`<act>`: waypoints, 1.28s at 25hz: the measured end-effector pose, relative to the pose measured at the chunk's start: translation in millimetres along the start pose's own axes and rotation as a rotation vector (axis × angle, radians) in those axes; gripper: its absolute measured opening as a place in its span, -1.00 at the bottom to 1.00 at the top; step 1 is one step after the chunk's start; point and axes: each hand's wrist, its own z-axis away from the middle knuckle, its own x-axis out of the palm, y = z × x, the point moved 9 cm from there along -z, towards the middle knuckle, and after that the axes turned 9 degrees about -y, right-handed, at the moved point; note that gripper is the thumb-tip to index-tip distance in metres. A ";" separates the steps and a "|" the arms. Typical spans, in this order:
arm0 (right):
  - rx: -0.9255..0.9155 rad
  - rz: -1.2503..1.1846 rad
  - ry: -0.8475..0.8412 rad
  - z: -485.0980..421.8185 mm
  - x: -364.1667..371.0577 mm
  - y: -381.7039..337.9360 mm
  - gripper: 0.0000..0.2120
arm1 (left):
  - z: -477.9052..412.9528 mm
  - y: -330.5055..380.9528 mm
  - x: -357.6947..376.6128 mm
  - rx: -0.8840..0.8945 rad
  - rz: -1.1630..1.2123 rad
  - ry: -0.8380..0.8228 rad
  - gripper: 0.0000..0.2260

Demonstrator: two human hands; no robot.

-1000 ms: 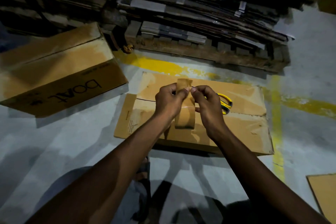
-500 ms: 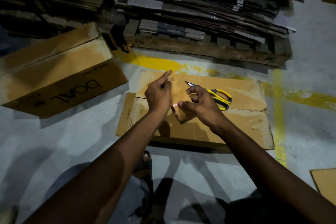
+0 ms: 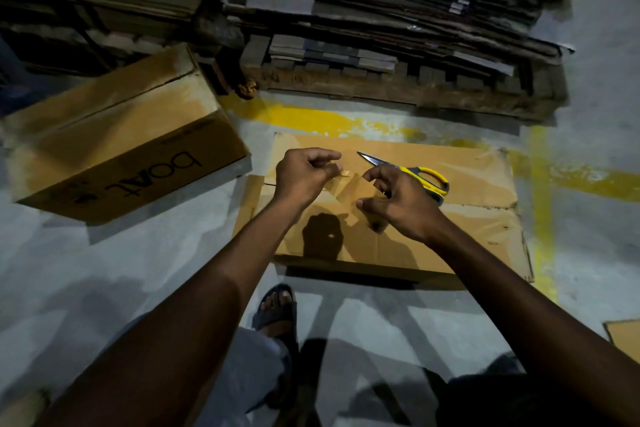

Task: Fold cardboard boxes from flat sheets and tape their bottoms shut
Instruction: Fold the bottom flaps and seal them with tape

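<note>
A folded brown cardboard box lies on the floor in front of me, its flaps facing up. Above its left part I hold a short strip of brown tape. My left hand pinches the strip's upper end between thumb and fingertips. My right hand has curled fingers and its thumb at the strip's lower right edge. Yellow-handled scissors rest on the box just behind my right hand, blades pointing left.
A second brown box printed "boat" lies at the left. A pallet stacked with flat cardboard sheets runs along the back. Yellow floor lines cross the grey concrete. Another cardboard piece shows at the right edge. My sandalled foot is below the box.
The tape strip was held upright between both hands, then came down toward the box. My hands have drawn apart, the left to the left and the right lower down.
</note>
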 end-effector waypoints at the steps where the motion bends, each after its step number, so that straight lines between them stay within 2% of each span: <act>1: -0.006 0.030 -0.013 0.3 0.0 -1.2 -0.67 | 0.1 1.5 -0.6 0.022 -0.059 -0.002 -0.84; 4: -0.029 0.113 -0.040 0.7 1.5 -3.8 -0.69 | -0.8 0.5 -1.8 0.029 -0.104 -0.022 -0.93; 6: -0.041 0.176 -0.052 1.7 2.6 -9.5 -0.70 | -4.2 -3.6 -2.6 0.018 -0.028 -0.020 -0.96; 9: -0.052 0.125 -0.068 0.4 7.4 -11.2 -0.73 | -6.6 -13.0 -7.8 -0.030 0.202 0.068 -0.88; 11: -0.064 0.178 -0.065 -4.7 9.5 -16.3 -0.72 | -7.3 -16.1 -18.4 -0.053 0.263 0.167 -0.82; 13: -0.081 0.241 -0.057 -15.2 13.1 -23.0 -0.62 | -11.4 -13.5 -36.2 -0.042 0.262 0.264 -0.80; 16: -0.094 0.353 -0.018 -35.4 24.8 -26.1 -0.33 | -26.5 -18.4 -64.1 -0.033 0.228 0.342 -0.84; 18: -0.143 0.385 0.033 -54.5 35.8 -26.0 -0.34 | -40.0 -28.6 -78.0 -0.033 0.181 0.359 -0.84; 21: -0.220 0.450 0.094 -81.7 47.1 -25.7 -0.39 | -58.9 -56.7 -104.9 -0.055 0.196 0.457 -0.88; 26: -0.197 0.586 0.098 -119.4 78.0 3.8 -0.41 | -77.2 -134.6 -130.8 -0.149 0.234 0.534 -0.89; 29: -0.262 0.499 0.068 -133.9 106.8 14.5 -0.34 | -78.8 -193.6 -136.1 -0.245 0.312 0.592 -0.91; 32: -0.342 0.441 0.119 -142.5 116.8 12.4 -0.32 | -95.5 -215.6 -140.7 -0.234 0.360 0.549 -0.90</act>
